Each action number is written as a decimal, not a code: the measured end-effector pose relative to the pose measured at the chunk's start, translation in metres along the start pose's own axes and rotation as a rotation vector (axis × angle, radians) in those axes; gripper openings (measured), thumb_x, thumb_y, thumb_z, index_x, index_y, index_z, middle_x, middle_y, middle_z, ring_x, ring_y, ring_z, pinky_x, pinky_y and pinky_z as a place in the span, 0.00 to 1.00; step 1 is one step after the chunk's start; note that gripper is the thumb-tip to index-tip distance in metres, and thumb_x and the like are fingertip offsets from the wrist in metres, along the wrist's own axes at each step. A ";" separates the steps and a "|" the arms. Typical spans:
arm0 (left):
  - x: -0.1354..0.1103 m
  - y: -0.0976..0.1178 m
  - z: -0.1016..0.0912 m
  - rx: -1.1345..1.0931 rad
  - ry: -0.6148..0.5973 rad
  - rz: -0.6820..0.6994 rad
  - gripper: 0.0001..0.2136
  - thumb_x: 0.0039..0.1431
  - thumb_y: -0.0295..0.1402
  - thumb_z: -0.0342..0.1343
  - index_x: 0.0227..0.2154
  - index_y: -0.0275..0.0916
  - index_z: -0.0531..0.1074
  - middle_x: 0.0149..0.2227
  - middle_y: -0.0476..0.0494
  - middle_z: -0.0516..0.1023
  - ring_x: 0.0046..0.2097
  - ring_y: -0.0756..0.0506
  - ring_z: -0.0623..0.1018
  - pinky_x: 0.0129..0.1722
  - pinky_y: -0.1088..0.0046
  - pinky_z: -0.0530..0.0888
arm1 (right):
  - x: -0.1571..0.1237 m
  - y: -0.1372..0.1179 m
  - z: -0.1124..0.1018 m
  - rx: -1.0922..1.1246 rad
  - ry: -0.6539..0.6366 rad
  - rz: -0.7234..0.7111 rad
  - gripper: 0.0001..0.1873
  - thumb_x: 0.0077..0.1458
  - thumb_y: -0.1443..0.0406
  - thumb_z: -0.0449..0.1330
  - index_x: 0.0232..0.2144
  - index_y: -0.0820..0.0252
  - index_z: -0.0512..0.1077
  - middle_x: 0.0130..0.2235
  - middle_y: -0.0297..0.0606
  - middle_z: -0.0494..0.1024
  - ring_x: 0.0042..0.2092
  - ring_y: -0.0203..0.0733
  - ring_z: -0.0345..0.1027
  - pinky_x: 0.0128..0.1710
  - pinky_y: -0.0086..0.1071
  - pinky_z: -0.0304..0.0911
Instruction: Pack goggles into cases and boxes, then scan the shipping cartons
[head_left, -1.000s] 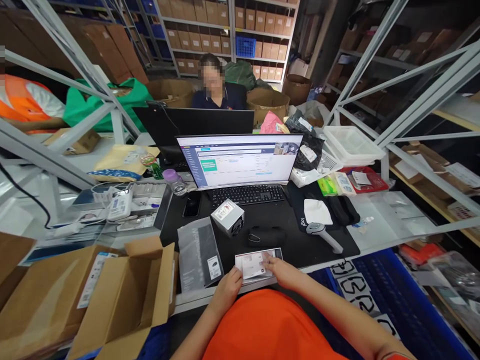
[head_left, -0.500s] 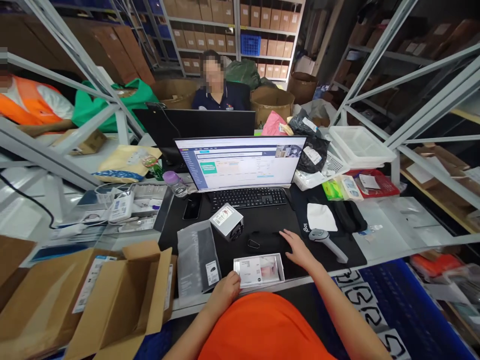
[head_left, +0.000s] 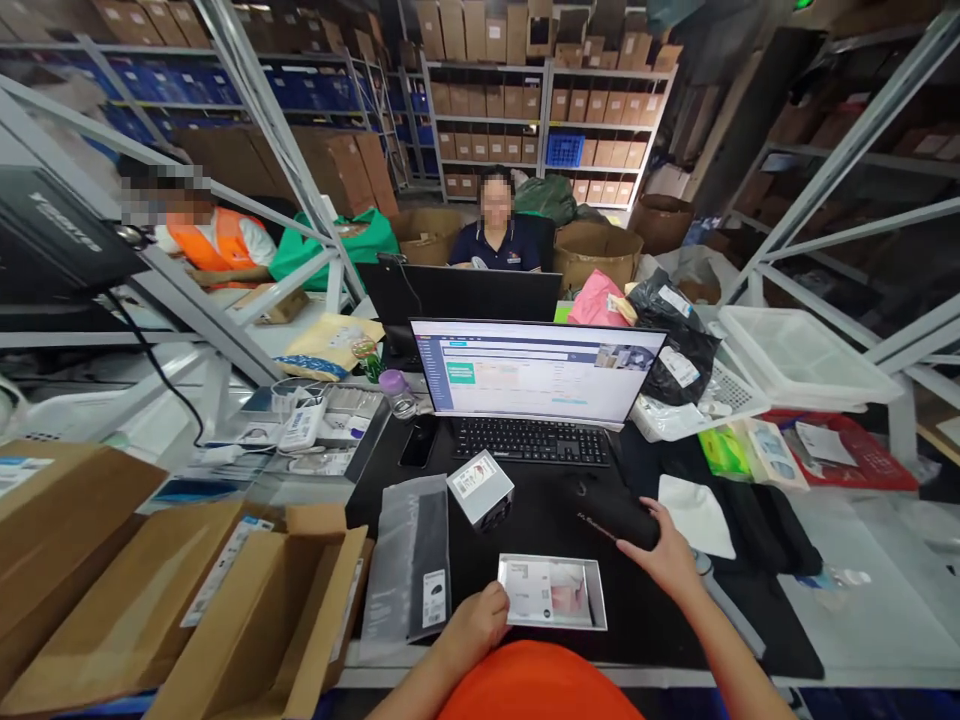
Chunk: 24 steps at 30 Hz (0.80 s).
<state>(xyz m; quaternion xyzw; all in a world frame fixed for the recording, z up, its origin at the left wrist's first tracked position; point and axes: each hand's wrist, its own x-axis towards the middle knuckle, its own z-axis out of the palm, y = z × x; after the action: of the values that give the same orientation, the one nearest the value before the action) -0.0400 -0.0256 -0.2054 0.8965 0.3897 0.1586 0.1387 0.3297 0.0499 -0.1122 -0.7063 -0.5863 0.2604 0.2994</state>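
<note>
My left hand (head_left: 481, 618) is closed on the left edge of a shallow, silver-walled open box (head_left: 604, 600), which holds a printed card and something pinkish under plastic. In my right hand (head_left: 670, 550) is the right end of a long black case (head_left: 616, 516) with small lettering, gripped between thumb and fingers just above the mat. A grey-white carton (head_left: 482, 488) with a label sits tilted behind the open box. Left of it lies a frosted plastic bag (head_left: 409, 560) with a labelled black panel. The handheld scanner (head_left: 727, 605) is partly hidden by my right wrist.
A lit monitor (head_left: 536, 375) and a keyboard (head_left: 532, 442) stand behind. Open cardboard boxes (head_left: 277, 610) crowd the left. A white cloth (head_left: 697, 515), black pouches (head_left: 780, 530) and a red basket (head_left: 855, 455) lie right. A co-worker (head_left: 499, 235) sits beyond the monitors.
My right hand has gone from reaching beside the black case to gripping its right end, and the case is turned and lifted. My left hand stays at the open box. The view has shifted.
</note>
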 end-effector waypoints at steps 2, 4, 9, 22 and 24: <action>0.030 0.002 0.002 -0.042 -0.001 -0.013 0.14 0.68 0.28 0.44 0.31 0.40 0.74 0.34 0.44 0.76 0.40 0.44 0.75 0.34 0.71 0.72 | -0.002 0.002 -0.020 0.171 0.063 0.102 0.47 0.39 0.48 0.71 0.60 0.52 0.63 0.54 0.45 0.75 0.53 0.58 0.72 0.53 0.49 0.68; 0.061 0.004 0.002 -0.091 0.002 -0.041 0.14 0.68 0.28 0.43 0.34 0.40 0.75 0.36 0.43 0.77 0.43 0.43 0.76 0.37 0.69 0.73 | -0.008 0.002 -0.034 0.385 0.081 0.140 0.45 0.41 0.46 0.70 0.59 0.52 0.63 0.54 0.45 0.75 0.52 0.56 0.73 0.53 0.47 0.68; 0.129 -0.002 -0.004 -0.162 0.036 -0.167 0.13 0.66 0.27 0.44 0.32 0.39 0.74 0.39 0.39 0.76 0.46 0.39 0.76 0.41 0.64 0.75 | -0.026 0.006 -0.041 0.822 0.081 0.224 0.41 0.44 0.47 0.69 0.58 0.51 0.65 0.53 0.42 0.78 0.55 0.56 0.71 0.57 0.47 0.67; 0.091 0.015 -0.072 0.020 0.478 -0.370 0.21 0.63 0.33 0.56 0.58 0.42 0.65 0.62 0.29 0.67 0.67 0.29 0.63 0.66 0.33 0.54 | -0.047 0.031 -0.028 0.773 -0.326 0.272 0.38 0.42 0.47 0.70 0.54 0.52 0.71 0.56 0.45 0.75 0.57 0.60 0.68 0.60 0.51 0.61; 0.072 -0.002 -0.096 0.138 0.739 -0.619 0.40 0.52 0.44 0.66 0.64 0.37 0.56 0.69 0.21 0.51 0.71 0.23 0.51 0.66 0.29 0.49 | -0.050 0.029 -0.019 0.763 -0.418 0.304 0.36 0.45 0.47 0.68 0.54 0.52 0.71 0.54 0.43 0.77 0.56 0.58 0.70 0.60 0.50 0.61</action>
<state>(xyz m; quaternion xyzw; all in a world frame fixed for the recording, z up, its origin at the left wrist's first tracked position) -0.0328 0.0413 -0.1058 0.6294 0.6707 0.3914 -0.0281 0.3538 -0.0051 -0.1195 -0.5557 -0.3862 0.6355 0.3717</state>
